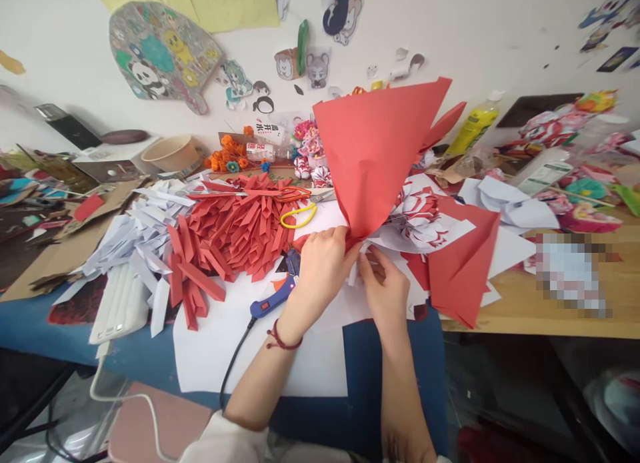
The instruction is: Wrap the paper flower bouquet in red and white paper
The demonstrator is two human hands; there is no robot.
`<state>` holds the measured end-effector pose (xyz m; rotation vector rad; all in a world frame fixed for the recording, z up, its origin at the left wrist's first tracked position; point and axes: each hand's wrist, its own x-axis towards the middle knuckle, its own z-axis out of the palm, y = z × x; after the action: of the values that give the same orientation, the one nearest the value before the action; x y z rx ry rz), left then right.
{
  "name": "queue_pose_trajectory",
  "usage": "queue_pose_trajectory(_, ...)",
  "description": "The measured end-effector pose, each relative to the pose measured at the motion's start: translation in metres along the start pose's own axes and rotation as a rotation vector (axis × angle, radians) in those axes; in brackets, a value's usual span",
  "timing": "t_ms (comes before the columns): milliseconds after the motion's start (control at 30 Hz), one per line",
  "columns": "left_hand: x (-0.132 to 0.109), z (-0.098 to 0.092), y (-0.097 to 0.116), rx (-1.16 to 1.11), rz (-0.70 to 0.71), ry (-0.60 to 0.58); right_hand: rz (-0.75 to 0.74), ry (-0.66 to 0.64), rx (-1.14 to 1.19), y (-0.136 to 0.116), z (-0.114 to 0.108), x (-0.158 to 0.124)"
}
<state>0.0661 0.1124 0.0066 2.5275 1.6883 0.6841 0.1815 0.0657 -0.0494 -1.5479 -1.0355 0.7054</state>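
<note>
A bouquet lies across the table, with red wrapping paper (373, 156) flaring up from its gathered neck and more red paper folded out at the right. Red-and-white paper flowers (423, 213) show between the sheets. My left hand (325, 259) is closed around the gathered base of the red wrapping paper. Just to its right, my right hand (385, 283) pinches at white paper near the same neck, its fingertips partly hidden. Beside my left hand lies a blue glue gun (277, 296), and yellow-handled scissors (300, 216) rest just behind.
Folded red paper strips (235, 236) and white paper strips (135, 229) are heaped to the left. A white power strip (120, 303) sits at the table's front left. Farther back stand a tan bowl (170, 155) and a yellow drink bottle (475, 123).
</note>
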Motion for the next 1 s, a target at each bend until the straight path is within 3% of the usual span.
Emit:
queue_pose_trajectory(367, -0.003, 0.0, 0.0, 0.08, 0.016, 0.077, -0.023, 0.008, -0.009, -0.005, 0.002, -0.002)
queue_pose_trajectory(567, -0.006, -0.006, -0.004, 0.026, -0.006, 0.178, -0.011, -0.007, -0.011, -0.003, 0.001, -0.003)
queue_pose_trajectory(800, -0.012, -0.019, -0.011, -0.221, -0.053, 0.298, -0.003, 0.005, -0.008, -0.003, 0.001, -0.006)
queue_pose_trajectory(1000, -0.024, -0.038, -0.02, -0.613, -0.156, 0.301, -0.078, 0.123, -0.067, 0.0, -0.001, -0.012)
